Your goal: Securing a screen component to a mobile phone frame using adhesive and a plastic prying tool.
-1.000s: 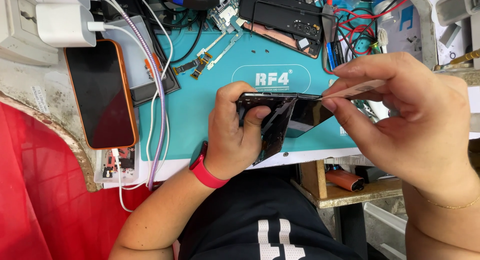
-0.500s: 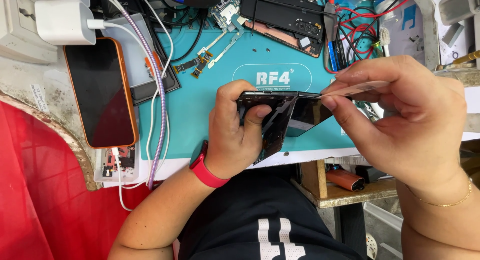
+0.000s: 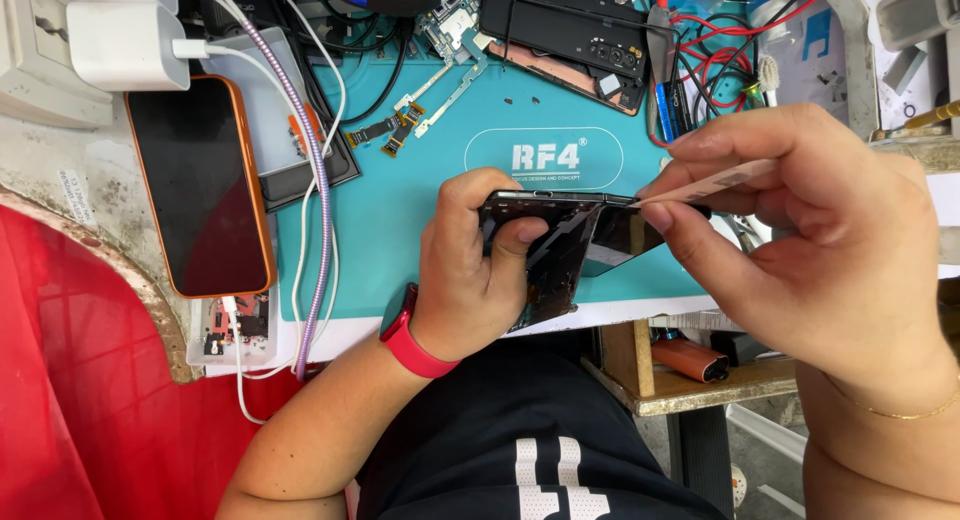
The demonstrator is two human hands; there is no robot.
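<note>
Left hand (image 3: 480,270): clenched around a black phone frame (image 3: 560,245), thumb pressed on its face, red wristband (image 3: 410,342) at the wrist
Right hand (image 3: 800,250): pinching a thin flat pry strip (image 3: 705,187), tip at the frame's upper edge
Phone frame: held edge-up over the teal repair mat (image 3: 400,220)
Left of mat: orange-cased phone (image 3: 198,185), screen dark, beside white and purple cables (image 3: 318,180)
</note>
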